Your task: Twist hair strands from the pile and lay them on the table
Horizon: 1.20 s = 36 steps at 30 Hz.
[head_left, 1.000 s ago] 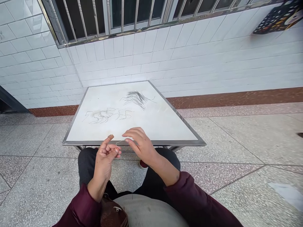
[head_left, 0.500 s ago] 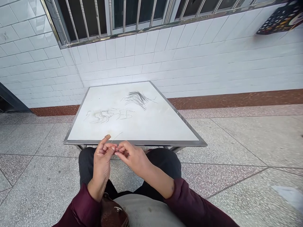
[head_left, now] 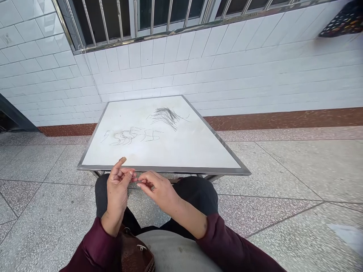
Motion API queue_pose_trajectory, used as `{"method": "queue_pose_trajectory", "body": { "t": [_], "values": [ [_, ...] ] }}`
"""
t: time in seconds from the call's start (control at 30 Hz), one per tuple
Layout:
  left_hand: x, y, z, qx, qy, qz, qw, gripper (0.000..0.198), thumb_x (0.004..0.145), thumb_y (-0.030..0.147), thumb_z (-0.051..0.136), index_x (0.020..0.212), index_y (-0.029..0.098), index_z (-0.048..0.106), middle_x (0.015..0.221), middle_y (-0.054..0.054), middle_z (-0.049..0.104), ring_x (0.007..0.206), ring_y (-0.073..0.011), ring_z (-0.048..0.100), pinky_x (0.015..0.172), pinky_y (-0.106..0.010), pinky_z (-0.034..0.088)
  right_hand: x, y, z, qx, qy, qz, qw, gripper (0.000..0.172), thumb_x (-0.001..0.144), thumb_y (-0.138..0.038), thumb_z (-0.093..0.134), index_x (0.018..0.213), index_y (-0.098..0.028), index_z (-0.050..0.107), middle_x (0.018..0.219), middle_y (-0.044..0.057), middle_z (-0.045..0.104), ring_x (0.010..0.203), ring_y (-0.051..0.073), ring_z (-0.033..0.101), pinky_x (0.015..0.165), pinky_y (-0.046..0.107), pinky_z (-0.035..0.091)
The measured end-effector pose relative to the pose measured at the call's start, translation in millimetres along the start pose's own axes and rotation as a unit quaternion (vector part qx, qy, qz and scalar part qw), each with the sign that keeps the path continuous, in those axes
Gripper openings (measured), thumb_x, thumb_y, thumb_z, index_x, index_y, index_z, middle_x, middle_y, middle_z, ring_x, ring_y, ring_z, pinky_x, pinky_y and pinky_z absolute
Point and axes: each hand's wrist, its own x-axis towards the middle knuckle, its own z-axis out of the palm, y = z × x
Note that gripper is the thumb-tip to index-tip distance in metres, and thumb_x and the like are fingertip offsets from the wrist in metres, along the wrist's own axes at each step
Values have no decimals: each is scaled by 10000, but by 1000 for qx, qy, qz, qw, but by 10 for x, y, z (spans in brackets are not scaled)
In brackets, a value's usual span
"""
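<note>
Just off the near edge of the white-topped table (head_left: 195,151), my two hands are close together. My left hand (head_left: 117,189) pinches with thumb and fingers, while its index finger, with a tan wrap at the tip, points up. My right hand (head_left: 159,189) is closed in a pinch beside it. A thin wire-like strand was visible at the fingers a moment ago; now it is too fine to make out clearly. On the tabletop lie a pile of dark thin strands (head_left: 167,115) and, to its left, several bent zigzag strands (head_left: 124,136).
A tiled wall (head_left: 176,75) with a barred window (head_left: 153,17) stands behind the table. My knees (head_left: 195,192) are under its near edge. A brown bag (head_left: 136,251) rests at my lap. Dark patterned cloth (head_left: 343,20) is at upper right.
My left hand has shifted slightly left, so the fingertips of both hands are a little farther apart. The thin strand rising above the fingers no longer shows clearly. The view has shifted slightly.
</note>
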Motion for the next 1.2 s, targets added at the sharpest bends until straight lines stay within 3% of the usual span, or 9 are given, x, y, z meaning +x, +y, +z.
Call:
{"method": "queue_pose_trajectory", "body": {
  "t": [0.13, 0.2, 0.37, 0.47, 0.53, 0.7, 0.83, 0.97, 1.2],
  "values": [
    [23, 31, 0, 0, 10, -14, 1000, 496, 749, 267, 770, 1215, 212, 609, 695, 32, 628, 708, -135, 634, 691, -285, 560, -11, -9, 24, 97, -13, 65, 993, 44, 885, -220, 589, 871, -231, 629, 786, 10, 617, 681, 145, 579, 597, 268, 476],
    [30, 37, 0, -2, 10, -16, 1000, 506, 742, 266, 778, 1216, 212, 609, 683, 39, 622, 693, -131, 630, 676, -284, 564, -11, -5, 37, 219, -44, 138, 965, 57, 882, -274, 601, 869, -222, 619, 732, -9, 591, 600, 125, 551, 558, 261, 465],
    [29, 43, -2, -34, -6, -23, 999, 498, 738, 225, 784, 1208, 213, 620, 687, 46, 624, 679, -104, 620, 659, -224, 526, 4, 3, 34, 523, -129, 291, 791, 264, 829, -425, 697, 820, -197, 563, 651, -48, 498, 532, 71, 440, 484, 194, 354],
    [26, 55, 0, -63, -13, -35, 997, 475, 735, 222, 786, 1185, 213, 634, 711, 41, 632, 695, -100, 622, 650, -207, 504, 1, -3, 30, 585, -143, 324, 730, 319, 764, -427, 770, 804, -189, 560, 689, -47, 481, 532, 53, 390, 456, 175, 279],
    [27, 64, 3, -70, -3, -36, 997, 481, 727, 224, 792, 1182, 212, 636, 708, 43, 629, 682, -96, 618, 642, -206, 500, -9, -10, 37, 583, -135, 317, 736, 318, 760, -434, 772, 848, -197, 580, 685, -50, 480, 537, 58, 392, 453, 176, 281],
    [35, 82, 7, -59, 21, -26, 998, 502, 719, 248, 796, 1190, 213, 626, 703, 45, 627, 671, -103, 624, 635, -221, 519, -39, -25, 80, 502, -88, 264, 819, 259, 830, -436, 692, 915, -211, 598, 621, -67, 466, 516, 74, 401, 437, 186, 323],
    [36, 100, 6, -45, 32, -26, 998, 505, 723, 256, 790, 1193, 209, 611, 710, 44, 631, 680, -104, 625, 622, -211, 525, -53, -17, 106, 440, -82, 237, 862, 235, 854, -429, 651, 935, -216, 594, 624, -65, 497, 500, 78, 427, 437, 198, 367],
    [37, 103, -3, -37, 37, -23, 998, 502, 733, 250, 782, 1198, 204, 600, 724, 38, 639, 681, -106, 624, 601, -203, 517, -53, -12, 111, 411, -84, 229, 878, 208, 868, -405, 632, 919, -208, 588, 604, -73, 509, 449, 66, 422, 426, 201, 367],
    [39, 30, -15, -16, 3, -13, 1000, 487, 743, 233, 781, 1200, 207, 614, 712, 41, 654, 609, -88, 599, 631, -220, 496, -29, -31, 104, 410, -65, 240, 878, 209, 877, -406, 618, 886, -199, 591, 548, -85, 481, 420, 60, 388, 407, 197, 343]
  ]
}}
